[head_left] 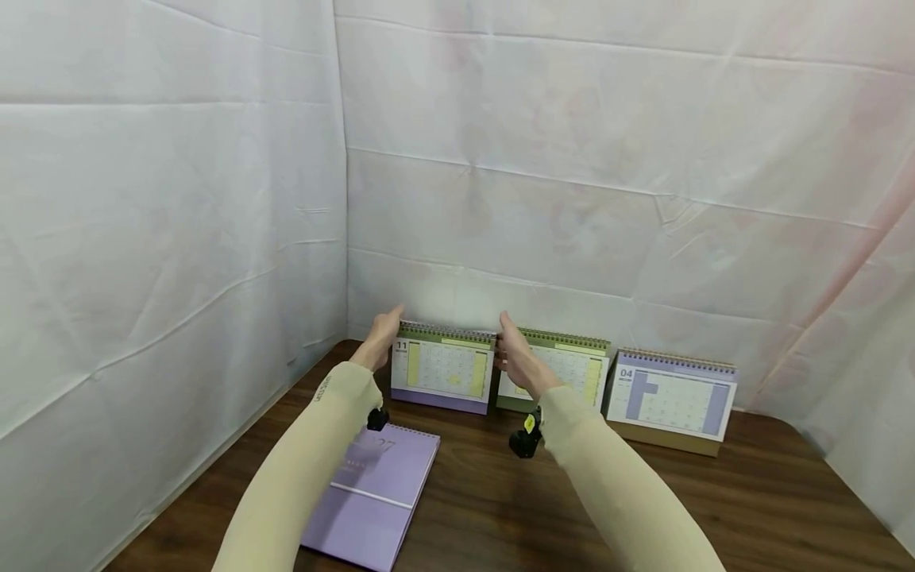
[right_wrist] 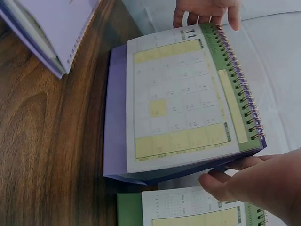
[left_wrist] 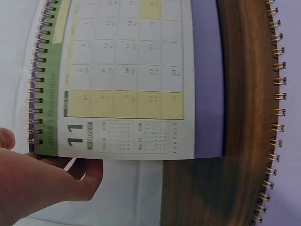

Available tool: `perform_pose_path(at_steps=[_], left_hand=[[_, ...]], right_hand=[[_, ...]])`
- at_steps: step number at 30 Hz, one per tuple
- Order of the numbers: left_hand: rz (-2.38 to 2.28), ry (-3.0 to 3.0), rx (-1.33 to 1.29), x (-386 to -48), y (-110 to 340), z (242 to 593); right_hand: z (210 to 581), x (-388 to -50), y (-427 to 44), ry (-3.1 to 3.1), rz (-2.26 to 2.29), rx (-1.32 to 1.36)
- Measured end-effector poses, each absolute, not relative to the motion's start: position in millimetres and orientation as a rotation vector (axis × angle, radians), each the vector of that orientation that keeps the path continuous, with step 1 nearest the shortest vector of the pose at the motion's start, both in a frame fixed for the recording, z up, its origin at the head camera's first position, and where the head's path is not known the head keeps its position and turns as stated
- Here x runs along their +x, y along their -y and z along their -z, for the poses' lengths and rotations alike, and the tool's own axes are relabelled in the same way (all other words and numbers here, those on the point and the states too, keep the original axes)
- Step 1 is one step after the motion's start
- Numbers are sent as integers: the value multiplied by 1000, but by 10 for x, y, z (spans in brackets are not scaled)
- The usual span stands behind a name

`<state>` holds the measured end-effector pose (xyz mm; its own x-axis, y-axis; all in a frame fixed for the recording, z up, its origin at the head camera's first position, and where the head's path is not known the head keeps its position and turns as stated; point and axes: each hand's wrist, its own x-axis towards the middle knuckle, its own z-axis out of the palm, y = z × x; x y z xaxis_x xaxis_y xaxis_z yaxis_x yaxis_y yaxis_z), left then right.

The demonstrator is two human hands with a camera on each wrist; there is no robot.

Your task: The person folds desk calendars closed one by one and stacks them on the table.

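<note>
A desk calendar [head_left: 439, 369] with a November page, green header and purple base stands upright near the back cloth. My left hand [head_left: 380, 340] is at its left side; in the left wrist view that hand's fingers [left_wrist: 89, 176] touch the edge, partly hidden behind it. At the other side, my right hand [head_left: 520, 357] touches the right edge near the spiral top, seen close in the right wrist view. The thumbs of both hands stand away from the page. Just right of it stands a second green-headed calendar [head_left: 561, 373], partly covered by my right hand.
A lilac-headed calendar [head_left: 668, 405] marked 04 stands farther right on a brown base. Nearer me, a closed purple spiral calendar [head_left: 382, 496] with a white band lies flat, partly under my left sleeve. White cloth [head_left: 608, 199] hangs behind the wooden table [head_left: 493, 508].
</note>
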<state>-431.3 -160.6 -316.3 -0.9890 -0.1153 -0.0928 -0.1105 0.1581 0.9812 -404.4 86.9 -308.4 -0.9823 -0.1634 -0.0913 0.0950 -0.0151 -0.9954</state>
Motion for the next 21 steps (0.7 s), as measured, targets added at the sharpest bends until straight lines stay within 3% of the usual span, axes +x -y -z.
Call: perform_pose_path(at_steps=[7, 21], left_hand=[[2007, 2284, 78, -4296, 1572, 3055], [2302, 2039, -164, -4373, 1592, 3074]], right_hand=[[2991, -4042, -878, -2101, 2130, -168], [2899, -4044, -883, -1771, 2314, -75]])
